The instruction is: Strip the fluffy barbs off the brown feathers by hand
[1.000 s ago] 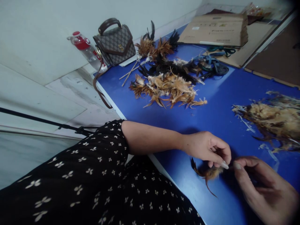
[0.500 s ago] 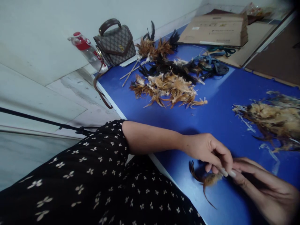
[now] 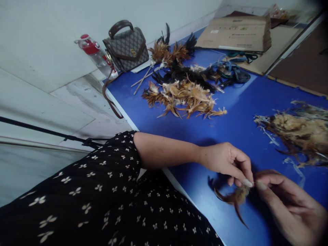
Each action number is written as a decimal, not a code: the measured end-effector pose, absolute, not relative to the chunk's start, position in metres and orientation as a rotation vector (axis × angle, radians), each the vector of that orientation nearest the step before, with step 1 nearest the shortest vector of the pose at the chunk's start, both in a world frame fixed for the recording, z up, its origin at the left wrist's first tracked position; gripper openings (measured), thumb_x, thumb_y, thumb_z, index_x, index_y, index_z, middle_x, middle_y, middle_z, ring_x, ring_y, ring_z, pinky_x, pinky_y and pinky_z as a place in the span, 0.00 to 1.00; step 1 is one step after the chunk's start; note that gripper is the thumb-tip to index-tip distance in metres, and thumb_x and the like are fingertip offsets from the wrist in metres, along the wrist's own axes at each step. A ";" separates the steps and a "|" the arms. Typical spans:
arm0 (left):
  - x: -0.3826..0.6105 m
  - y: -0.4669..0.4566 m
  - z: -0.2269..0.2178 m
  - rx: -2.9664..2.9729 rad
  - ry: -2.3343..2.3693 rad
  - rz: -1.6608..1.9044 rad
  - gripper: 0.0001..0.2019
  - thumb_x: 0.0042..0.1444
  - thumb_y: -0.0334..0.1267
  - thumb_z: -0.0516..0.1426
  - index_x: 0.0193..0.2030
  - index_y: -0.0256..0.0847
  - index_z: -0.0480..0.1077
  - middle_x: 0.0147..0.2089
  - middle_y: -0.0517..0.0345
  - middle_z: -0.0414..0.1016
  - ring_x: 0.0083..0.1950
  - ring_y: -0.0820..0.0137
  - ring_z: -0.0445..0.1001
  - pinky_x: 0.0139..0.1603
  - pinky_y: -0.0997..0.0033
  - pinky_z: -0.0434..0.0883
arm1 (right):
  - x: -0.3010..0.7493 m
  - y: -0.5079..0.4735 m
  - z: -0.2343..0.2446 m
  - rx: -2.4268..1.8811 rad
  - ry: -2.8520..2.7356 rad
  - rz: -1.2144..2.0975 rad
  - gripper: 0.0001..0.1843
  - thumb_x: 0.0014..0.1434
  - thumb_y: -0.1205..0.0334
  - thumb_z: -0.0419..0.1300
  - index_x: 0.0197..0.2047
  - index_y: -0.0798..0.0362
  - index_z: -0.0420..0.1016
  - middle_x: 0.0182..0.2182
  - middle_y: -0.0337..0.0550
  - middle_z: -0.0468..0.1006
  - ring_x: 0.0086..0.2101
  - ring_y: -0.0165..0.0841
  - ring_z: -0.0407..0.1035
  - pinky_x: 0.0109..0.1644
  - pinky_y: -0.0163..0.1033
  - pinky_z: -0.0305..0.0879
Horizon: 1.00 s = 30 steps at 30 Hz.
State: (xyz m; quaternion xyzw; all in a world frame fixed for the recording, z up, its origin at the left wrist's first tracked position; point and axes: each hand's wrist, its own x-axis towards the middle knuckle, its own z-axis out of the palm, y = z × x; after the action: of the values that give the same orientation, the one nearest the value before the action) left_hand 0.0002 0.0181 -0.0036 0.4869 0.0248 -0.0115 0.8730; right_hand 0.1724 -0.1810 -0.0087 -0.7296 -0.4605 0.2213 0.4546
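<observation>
My left hand is closed in a pinch on the base of a small bunch of brown feathers. The feathers' dark, curved tips hang down and to the left over the blue table. Close beside it, my right hand pinches with thumb and forefinger near the pale quill end of the bunch. What lies between the right fingertips is too small to make out. A slight gap separates the two sets of fingertips.
Tan feather bunches and black feathers lie toward the back. A pile of pale brown feathers is at the right. A handbag, a bottle and flattened cardboard stand or lie farther back.
The feather bunch has shifted slightly right and turned in my left fingers. My hands have drawn a little apart at the fingertips.
</observation>
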 end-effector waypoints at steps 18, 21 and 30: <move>0.000 0.016 -0.012 1.075 0.183 0.188 0.15 0.39 0.36 0.78 0.31 0.38 0.80 0.39 0.57 0.83 0.41 0.74 0.80 0.52 0.66 0.79 | 0.159 -0.175 -0.004 -1.845 -1.080 0.488 0.22 0.59 0.44 0.74 0.55 0.40 0.86 0.52 0.42 0.87 0.47 0.40 0.84 0.54 0.38 0.82; -0.004 0.016 -0.010 1.144 0.093 0.253 0.12 0.43 0.33 0.77 0.32 0.39 0.81 0.39 0.58 0.82 0.43 0.75 0.80 0.55 0.69 0.77 | 0.159 -0.177 -0.009 -1.854 -1.043 0.572 0.23 0.57 0.44 0.76 0.53 0.41 0.87 0.50 0.41 0.88 0.44 0.38 0.84 0.50 0.33 0.82; -0.004 0.013 -0.007 1.437 0.052 0.592 0.09 0.48 0.29 0.73 0.30 0.40 0.77 0.43 0.54 0.80 0.45 0.72 0.80 0.57 0.66 0.77 | 0.150 -0.167 -0.003 -1.832 -0.850 0.568 0.26 0.49 0.44 0.81 0.48 0.44 0.87 0.40 0.39 0.87 0.36 0.29 0.82 0.45 0.23 0.77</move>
State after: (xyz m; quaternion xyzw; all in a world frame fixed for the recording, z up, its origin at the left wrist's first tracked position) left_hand -0.0040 0.0131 -0.0071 0.6482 0.0236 0.2672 0.7127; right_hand 0.1496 -0.1673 -0.0029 -0.7570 -0.3511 0.2348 0.4986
